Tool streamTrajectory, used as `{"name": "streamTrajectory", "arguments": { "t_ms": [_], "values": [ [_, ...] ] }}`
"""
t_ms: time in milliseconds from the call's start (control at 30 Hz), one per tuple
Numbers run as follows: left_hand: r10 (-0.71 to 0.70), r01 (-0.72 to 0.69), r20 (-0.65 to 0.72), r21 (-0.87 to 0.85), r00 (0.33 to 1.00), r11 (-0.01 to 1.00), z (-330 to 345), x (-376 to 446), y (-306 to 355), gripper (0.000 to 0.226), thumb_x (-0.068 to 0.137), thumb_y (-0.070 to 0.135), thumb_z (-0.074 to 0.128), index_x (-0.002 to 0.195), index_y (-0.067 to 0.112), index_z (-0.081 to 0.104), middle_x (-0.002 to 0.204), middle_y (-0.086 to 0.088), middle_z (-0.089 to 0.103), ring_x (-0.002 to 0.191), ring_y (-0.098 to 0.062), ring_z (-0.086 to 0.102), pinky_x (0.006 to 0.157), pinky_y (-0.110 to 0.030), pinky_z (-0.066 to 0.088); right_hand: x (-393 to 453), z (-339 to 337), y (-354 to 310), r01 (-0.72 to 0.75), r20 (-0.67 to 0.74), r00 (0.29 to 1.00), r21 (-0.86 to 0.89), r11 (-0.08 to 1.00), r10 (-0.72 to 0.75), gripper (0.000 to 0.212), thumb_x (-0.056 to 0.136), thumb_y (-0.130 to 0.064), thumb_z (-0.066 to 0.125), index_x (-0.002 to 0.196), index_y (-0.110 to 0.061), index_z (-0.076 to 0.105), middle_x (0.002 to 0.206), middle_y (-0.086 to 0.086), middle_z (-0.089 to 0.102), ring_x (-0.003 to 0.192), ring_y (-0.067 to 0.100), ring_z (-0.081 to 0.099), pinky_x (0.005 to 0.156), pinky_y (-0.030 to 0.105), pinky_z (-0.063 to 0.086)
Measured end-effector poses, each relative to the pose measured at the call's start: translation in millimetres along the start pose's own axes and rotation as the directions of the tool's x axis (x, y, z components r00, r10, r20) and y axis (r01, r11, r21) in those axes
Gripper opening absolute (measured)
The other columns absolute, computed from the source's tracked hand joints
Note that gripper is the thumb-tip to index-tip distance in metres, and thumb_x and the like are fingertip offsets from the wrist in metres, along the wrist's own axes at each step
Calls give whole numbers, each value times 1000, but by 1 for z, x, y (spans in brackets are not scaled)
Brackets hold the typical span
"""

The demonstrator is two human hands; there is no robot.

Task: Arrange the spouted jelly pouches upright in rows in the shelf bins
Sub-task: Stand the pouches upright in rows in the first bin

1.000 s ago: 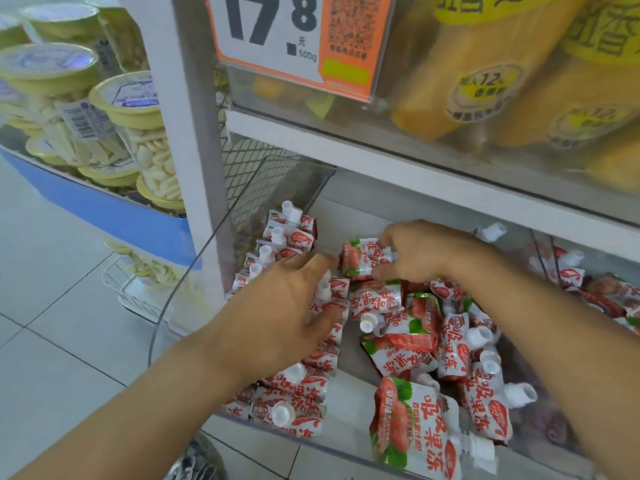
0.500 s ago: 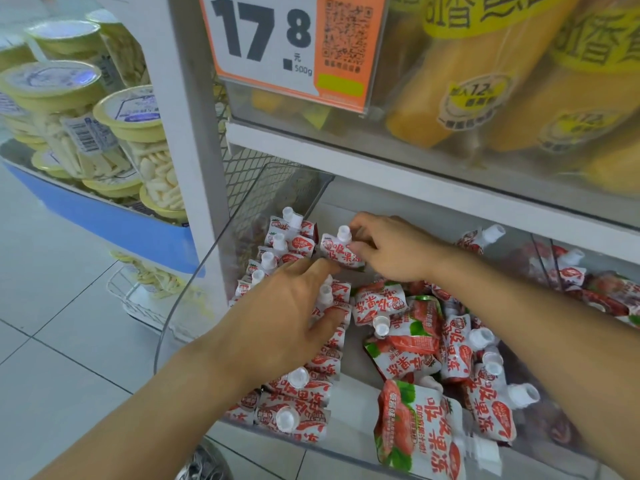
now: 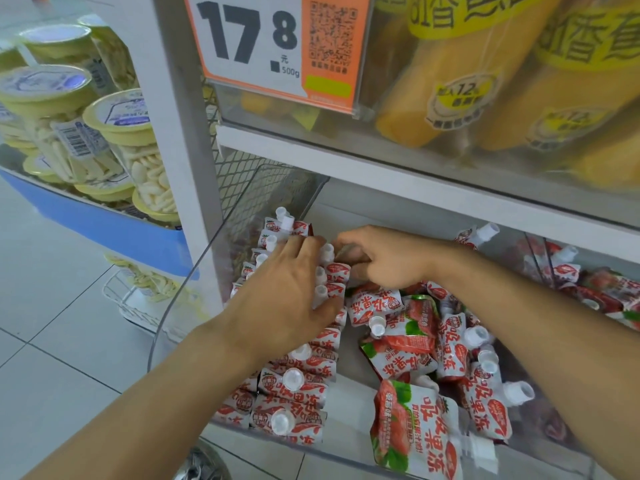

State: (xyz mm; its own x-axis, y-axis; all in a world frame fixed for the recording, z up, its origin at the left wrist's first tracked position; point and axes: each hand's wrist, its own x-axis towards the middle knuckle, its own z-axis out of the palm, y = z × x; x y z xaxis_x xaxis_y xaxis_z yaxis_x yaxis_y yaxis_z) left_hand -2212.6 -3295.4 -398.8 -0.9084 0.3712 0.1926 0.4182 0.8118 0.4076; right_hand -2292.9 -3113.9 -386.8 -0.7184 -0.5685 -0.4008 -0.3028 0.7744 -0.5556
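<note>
Red-and-white spouted jelly pouches fill a clear plastic shelf bin (image 3: pixel 180 306). Along the bin's left side two rows of pouches (image 3: pixel 294 386) stand upright with white caps up. My left hand (image 3: pixel 287 296) lies flat, fingers spread, against these rows. My right hand (image 3: pixel 377 258) is closed on one pouch (image 3: pixel 337 270) at the back of the second row, pressing it against the others. To the right, a loose heap of pouches (image 3: pixel 408 341) lies tumbled on the bin floor. One large pouch (image 3: pixel 415 431) leans at the front.
A neighbouring bin (image 3: pixel 588 282) on the right holds more pouches. The shelf above (image 3: pixel 415 174) carries yellow packs behind an orange price tag (image 3: pixel 273 46). A white upright post (image 3: pixel 180 133) stands left, with stacked snack tubs (image 3: pixel 114 133) beyond it. Tiled floor lies below.
My right hand carried a pouch from the heap to the back left and set it into the second row. My left hand slid further back along the upright rows.
</note>
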Motion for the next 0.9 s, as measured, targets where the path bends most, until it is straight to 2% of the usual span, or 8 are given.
{"name": "streamTrajectory", "arguments": {
  "t_ms": [67,133,200,300,433,500,633,900],
  "values": [
    [-7,7,17,-33,1000,999,0,2,0,60,87,43,61,136,21,36,125,3,49,113,-14,46,84,-16,32,-5,-6,-1,-47,54,997,-138,989,55,59,86,3,47,136,-26,58,134,3,64,117,22,62,99,46,53],
    [-13,14,17,-46,1000,999,0,2,-1,60,88,42,60,138,21,35,126,3,51,111,-13,49,82,-17,35,-16,-15,-2,-154,25,986,-209,966,163,54,94,-2,49,144,-22,50,142,3,57,122,21,58,103,39,50],
    [-1,2,8,-48,1000,999,0,0,-2,56,89,41,60,136,21,36,124,3,53,110,-14,51,81,-19,39,-31,-21,-3,-150,-33,989,-128,980,147,40,96,-24,64,135,-23,59,134,-3,62,119,13,60,106,35,47],
    [0,0,6,-53,1000,999,-1,-2,-2,57,90,42,58,138,23,34,129,3,51,114,-14,51,86,-23,43,-54,-22,-12,-59,-51,997,-148,987,52,35,77,-54,77,106,-35,70,123,-14,64,116,4,58,104,39,47],
    [16,-16,12,-60,1000,998,-2,-2,-4,59,91,44,55,141,24,32,130,4,50,115,-14,52,89,-26,45,-71,-3,-19,-60,23,997,-295,954,70,79,57,-73,79,127,-47,52,136,-20,47,122,6,47,104,37,45],
    [17,-16,24,-56,1000,998,-2,-1,-6,60,91,44,55,141,24,31,130,5,50,114,-13,52,90,-25,45,-70,13,-17,-50,50,996,-404,914,76,84,63,-65,81,136,-42,46,130,-15,49,117,8,48,100,34,47],
    [22,-20,28,-51,999,999,-2,-2,-5,60,92,44,53,143,23,30,133,4,50,118,-15,49,94,-30,46,-62,22,-12,-13,-93,995,-478,878,-37,6,92,-27,68,96,-28,64,91,-6,59,86,15,59,77,38,54],
    [20,-19,77,-19,997,1000,-3,-3,-3,64,96,40,48,149,16,21,143,-2,42,130,-20,41,107,-34,38,-77,-6,4,-271,-394,913,-384,883,109,28,94,-1,51,113,-21,42,77,-1,50,69,13,54,58,36,45]
  ]
}}
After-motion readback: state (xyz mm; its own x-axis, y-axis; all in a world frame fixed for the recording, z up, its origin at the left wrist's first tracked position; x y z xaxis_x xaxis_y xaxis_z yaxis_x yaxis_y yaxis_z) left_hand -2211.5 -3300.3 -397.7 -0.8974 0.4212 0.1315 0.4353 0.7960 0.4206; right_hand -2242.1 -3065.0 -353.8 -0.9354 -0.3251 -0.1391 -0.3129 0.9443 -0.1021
